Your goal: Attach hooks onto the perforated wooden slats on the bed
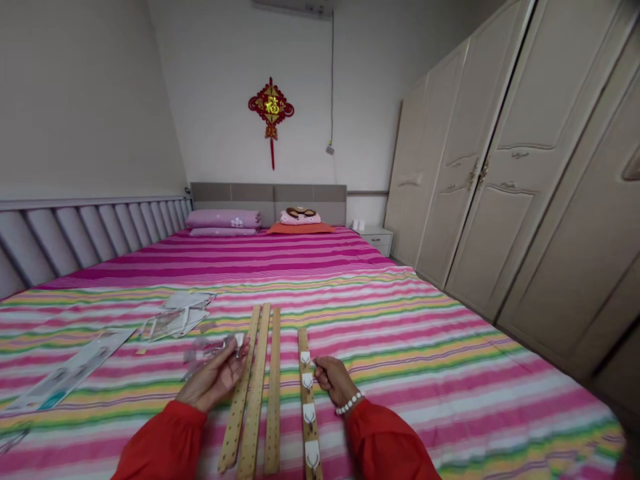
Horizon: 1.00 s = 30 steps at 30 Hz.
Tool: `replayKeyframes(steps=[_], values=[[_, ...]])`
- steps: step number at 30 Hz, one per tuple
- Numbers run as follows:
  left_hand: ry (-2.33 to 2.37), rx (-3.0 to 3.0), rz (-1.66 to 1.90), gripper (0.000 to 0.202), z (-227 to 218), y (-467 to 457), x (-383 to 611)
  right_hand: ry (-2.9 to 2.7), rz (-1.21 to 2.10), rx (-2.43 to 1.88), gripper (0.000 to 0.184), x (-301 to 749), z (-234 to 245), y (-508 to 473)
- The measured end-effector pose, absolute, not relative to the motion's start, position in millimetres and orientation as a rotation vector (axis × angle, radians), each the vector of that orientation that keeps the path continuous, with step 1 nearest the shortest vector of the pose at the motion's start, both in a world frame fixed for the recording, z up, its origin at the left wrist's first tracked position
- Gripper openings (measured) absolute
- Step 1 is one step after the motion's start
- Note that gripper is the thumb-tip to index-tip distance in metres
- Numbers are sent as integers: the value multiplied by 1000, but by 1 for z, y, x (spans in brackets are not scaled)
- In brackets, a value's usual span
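On the pink, green and yellow striped bedspread (450, 373), three bare, perforated wooden strips (259, 383) are laid side by side. Beside them, a fourth wooden strip (308, 396) is lined with four white hooks (309, 415). A small white piece (239, 339) is clamped in the left hand's (220, 375) fingertips, near crumpled clear plastic wrapping (196, 351). The right hand's (336, 381) fingers are curled together beside the farthest hook; contact cannot be told.

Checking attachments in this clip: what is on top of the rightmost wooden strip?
Four white hooks sit in a row along the rightmost wooden strip. The wood directly beneath each hook is covered, so it cannot be seen.
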<state>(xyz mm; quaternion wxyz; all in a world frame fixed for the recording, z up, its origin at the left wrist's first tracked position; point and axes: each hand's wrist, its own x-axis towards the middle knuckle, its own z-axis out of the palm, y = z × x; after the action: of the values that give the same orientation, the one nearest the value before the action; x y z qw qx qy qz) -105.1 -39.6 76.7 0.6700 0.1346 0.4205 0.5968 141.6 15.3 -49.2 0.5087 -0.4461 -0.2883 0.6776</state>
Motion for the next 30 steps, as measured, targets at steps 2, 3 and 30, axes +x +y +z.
replayKeyframes(steps=[2,3,30], values=[[936,293,1277,20,71,-39,-87,-690,1638,-1071,21,142,-46,14],[937,290,1251,19,68,-39,-79,-691,1638,-1066,21,142,-44,13],[929,378,1156,4,44,13,11,-858,1497,-845,32,136,23,29]])
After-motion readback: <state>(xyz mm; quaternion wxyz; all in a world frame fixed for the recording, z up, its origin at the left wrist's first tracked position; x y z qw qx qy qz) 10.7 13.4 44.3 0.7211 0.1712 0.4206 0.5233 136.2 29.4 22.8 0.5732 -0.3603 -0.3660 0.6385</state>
